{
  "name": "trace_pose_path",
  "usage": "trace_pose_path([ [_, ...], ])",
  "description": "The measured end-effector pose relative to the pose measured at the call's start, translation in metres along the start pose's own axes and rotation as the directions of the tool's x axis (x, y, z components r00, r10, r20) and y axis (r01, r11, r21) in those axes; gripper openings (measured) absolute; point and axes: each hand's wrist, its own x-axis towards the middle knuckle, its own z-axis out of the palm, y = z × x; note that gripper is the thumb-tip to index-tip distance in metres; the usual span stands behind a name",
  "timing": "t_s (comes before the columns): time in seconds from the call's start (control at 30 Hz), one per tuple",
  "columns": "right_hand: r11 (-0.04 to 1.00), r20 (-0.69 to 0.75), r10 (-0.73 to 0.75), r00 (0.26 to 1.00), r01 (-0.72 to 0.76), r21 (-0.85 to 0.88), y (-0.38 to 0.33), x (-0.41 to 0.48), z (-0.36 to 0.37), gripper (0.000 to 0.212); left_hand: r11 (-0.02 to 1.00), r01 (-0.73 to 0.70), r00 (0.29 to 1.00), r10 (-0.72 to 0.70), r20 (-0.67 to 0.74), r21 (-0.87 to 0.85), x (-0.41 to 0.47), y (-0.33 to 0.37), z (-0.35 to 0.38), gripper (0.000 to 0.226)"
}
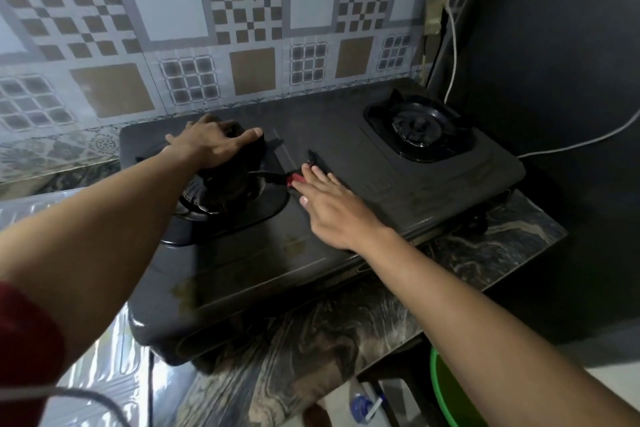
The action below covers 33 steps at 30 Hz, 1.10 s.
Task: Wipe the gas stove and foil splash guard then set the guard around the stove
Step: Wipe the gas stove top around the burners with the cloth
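A black two-burner gas stove (398, 184) sits on a marbled counter. My left hand (211, 146) is arched over the dark pan support (232, 191) of the left burner, fingers curled around its top. My right hand (332, 208) lies flat on the stove's middle, and its fingertips press a small red and black cloth (295, 179) onto the surface. The embossed foil splash guard (93, 367) lies at the lower left beside the stove, partly hidden by my left arm. Yellowish stains show on the stove's near side.
The right burner (420, 125) stands uncovered. A white cable (453, 55) runs down the dark right wall (561, 80). Patterned tiles (207, 28) back the stove. Below the counter edge (346, 340) are a green basin (446, 392) and a bottle (363, 402).
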Motion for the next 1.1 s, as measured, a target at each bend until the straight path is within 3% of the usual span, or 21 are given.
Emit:
trace_pose_path([
  [0.2, 1.0, 0.018, -0.015, 1.0, 0.015, 0.003, 0.015, -0.016, -0.003, 0.05, 1.0, -0.005, 1.0, 0.006, -0.02, 0.012, 0.002, -0.002, 0.002, 0.104],
  [0.5, 0.943, 0.011, 0.333, 0.943, -0.333, 0.009, 0.11, -0.01, -0.048, 0.05, 1.0, 0.002, 0.999, -0.002, -0.044, 0.009, 0.007, -0.002, 0.006, 0.103],
  [0.6, 0.936, -0.015, 0.353, 0.936, -0.353, 0.009, 0.108, -0.011, -0.048, 0.05, 1.0, 0.005, 0.999, -0.004, -0.044, 0.008, 0.006, -0.003, 0.006, 0.105],
  [0.73, 0.957, -0.027, 0.29, 0.957, -0.29, -0.006, 0.08, -0.018, -0.034, 0.05, 1.0, 0.017, 0.999, -0.017, -0.034, 0.004, 0.005, -0.002, 0.005, 0.108],
  [0.97, 0.999, -0.033, -0.001, 0.999, 0.0, -0.041, 0.017, -0.053, -0.003, 0.052, 0.985, 0.102, 0.995, -0.104, 0.007, 0.137, 0.005, 0.022, 0.003, 0.09],
  [1.1, 0.999, -0.001, -0.002, 1.0, 0.002, -0.037, 0.033, -0.06, -0.006, 0.052, 0.957, -0.038, 0.99, 0.075, -0.118, 0.289, 0.004, 0.061, 0.009, 0.082],
])
